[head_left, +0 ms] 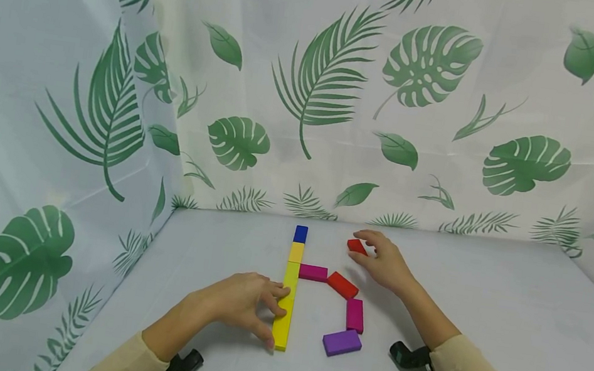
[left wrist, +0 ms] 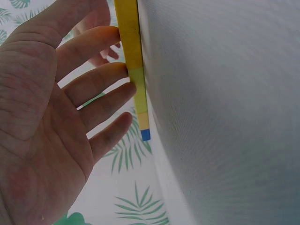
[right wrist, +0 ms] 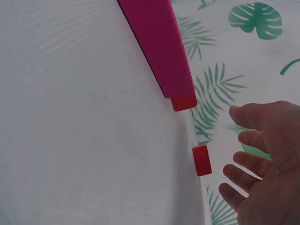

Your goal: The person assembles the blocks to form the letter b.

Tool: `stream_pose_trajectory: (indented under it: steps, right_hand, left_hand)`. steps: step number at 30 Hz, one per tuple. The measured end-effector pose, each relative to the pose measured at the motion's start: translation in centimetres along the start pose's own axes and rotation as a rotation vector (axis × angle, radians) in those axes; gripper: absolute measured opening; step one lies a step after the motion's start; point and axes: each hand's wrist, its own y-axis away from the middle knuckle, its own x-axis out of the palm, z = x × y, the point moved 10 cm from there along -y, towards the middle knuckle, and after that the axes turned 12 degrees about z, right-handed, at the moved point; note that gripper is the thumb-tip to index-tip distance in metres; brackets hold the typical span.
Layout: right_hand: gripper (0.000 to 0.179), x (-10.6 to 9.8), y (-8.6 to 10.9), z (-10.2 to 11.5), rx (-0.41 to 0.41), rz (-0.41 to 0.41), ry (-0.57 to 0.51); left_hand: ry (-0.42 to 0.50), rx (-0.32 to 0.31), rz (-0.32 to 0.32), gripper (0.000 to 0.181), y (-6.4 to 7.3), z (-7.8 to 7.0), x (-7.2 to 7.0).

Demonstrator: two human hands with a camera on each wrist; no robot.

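A straight column of blocks runs away from me: a long yellow block (head_left: pixel 280 333) nearest, then a yellow-green block (head_left: pixel 292 273), a short orange-yellow block (head_left: pixel 296 252) and a blue block (head_left: pixel 300 234). My left hand (head_left: pixel 243 300) lies along its left side, loosely bent fingertips touching the yellow and yellow-green blocks in the left wrist view. Far right of the column is a loose red block (head_left: pixel 355 245). Over it hovers my right hand (head_left: pixel 385 264), thumb and fingers spread; the right wrist view shows a gap between fingertips and the red block (right wrist: pixel 202 160).
Right of the column, a magenta block (head_left: pixel 313 273), a red block (head_left: pixel 342 286), another magenta block (head_left: pixel 355 316) and a purple block (head_left: pixel 342 343) form a curve. A leaf-printed cloth (head_left: pixel 299 173) hangs behind the white table (head_left: pixel 514 305).
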Motion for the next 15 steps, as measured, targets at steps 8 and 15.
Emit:
stream_pose_trajectory:
  steps: [8, 15]
  right_hand:
    - [0.053, 0.2, -0.3, -0.5, -0.006, 0.005, 0.007]
    - [0.055, 0.4, -0.7, -1.3, 0.022, 0.016, -0.001]
  left_hand:
    - [0.015, -0.003, 0.005, 0.063, 0.1, 0.0, 0.0]
    - [0.015, 0.001, 0.003, 0.064, 0.1, 0.0, -0.1]
